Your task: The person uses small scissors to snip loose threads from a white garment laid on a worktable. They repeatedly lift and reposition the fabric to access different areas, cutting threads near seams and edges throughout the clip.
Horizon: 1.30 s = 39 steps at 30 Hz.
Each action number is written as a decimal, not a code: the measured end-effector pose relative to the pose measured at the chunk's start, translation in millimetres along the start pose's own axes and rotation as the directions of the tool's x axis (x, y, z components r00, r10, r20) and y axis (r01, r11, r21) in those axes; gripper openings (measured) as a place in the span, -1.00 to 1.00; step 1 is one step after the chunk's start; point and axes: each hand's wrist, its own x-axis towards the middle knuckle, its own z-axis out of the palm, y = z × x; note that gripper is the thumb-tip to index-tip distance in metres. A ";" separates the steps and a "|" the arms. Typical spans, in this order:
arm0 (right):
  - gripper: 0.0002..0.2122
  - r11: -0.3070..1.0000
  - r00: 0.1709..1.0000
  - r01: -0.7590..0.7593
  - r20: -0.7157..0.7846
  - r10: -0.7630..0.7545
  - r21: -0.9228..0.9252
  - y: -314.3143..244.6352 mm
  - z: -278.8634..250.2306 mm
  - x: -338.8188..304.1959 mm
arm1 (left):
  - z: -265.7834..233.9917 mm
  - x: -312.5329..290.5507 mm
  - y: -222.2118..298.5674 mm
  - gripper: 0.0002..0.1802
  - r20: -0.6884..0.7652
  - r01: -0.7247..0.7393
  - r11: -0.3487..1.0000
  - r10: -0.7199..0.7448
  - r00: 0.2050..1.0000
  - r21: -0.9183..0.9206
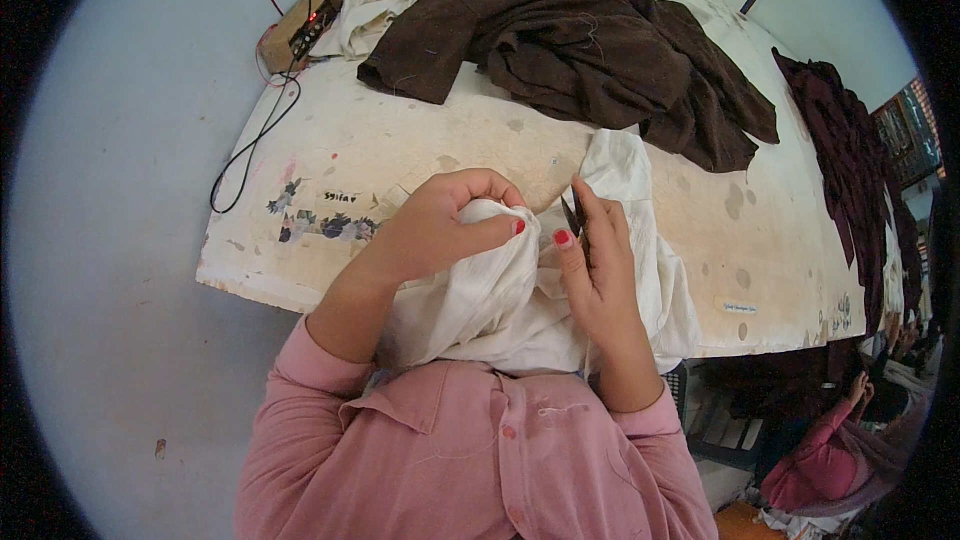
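Observation:
A white cloth garment (490, 290) lies gathered over the table's near edge and against my front, and one part of it stretches away across the tabletop. My left hand (425, 225) is closed, pinching a bunched fold of it between thumb and fingers. Just to the right, my right hand (605, 270) grips small dark thread snips (570, 215), their blades pointing up and to the left, close to the pinched fold. Part of the snips is hidden by my fingers. Whether the blades touch the cloth I cannot tell.
On the stained pale table (700, 260), a dark brown garment (590, 50) lies heaped at the far side. A wooden block with a lit socket strip (315, 25) and black cable (235, 175) is far left. Dark maroon cloth (830, 140) drapes at right. Another person (825, 465) sits lower right.

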 end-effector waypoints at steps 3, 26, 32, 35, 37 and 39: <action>-0.58 0.988 0.996 -0.023 0.086 0.036 -0.152 -15.7 -9.4 -6.5 | 1.0 -0.9 -3.8 -0.81 -0.010 0.005 0.999 -0.005 1.000 -0.045; -0.54 0.952 0.988 -0.149 0.080 0.132 0.266 18.2 3.1 -1.1 | -11.5 -0.3 -6.4 -0.58 0.213 -0.462 0.872 0.426 0.880 0.165; -0.47 0.256 0.747 -0.665 0.623 0.231 0.702 6.7 15.6 3.7 | -2.7 -1.8 2.4 -0.29 0.147 -0.733 0.676 0.719 0.679 0.080; -0.62 0.224 0.750 -0.661 0.622 0.223 0.716 12.6 22.4 0.3 | -0.6 -8.0 19.4 -0.20 0.010 -0.630 0.667 0.683 0.730 0.397; -0.71 0.427 0.814 -0.581 0.478 0.331 0.693 0.8 18.6 5.0 | -2.8 -17.4 26.3 -0.19 -0.062 -0.376 0.876 0.411 0.909 0.302; -0.80 0.612 0.866 -0.497 0.308 0.394 0.615 0.5 14.6 7.6 | -14.6 -21.0 19.4 -0.22 -0.021 -0.201 0.939 0.215 0.976 0.280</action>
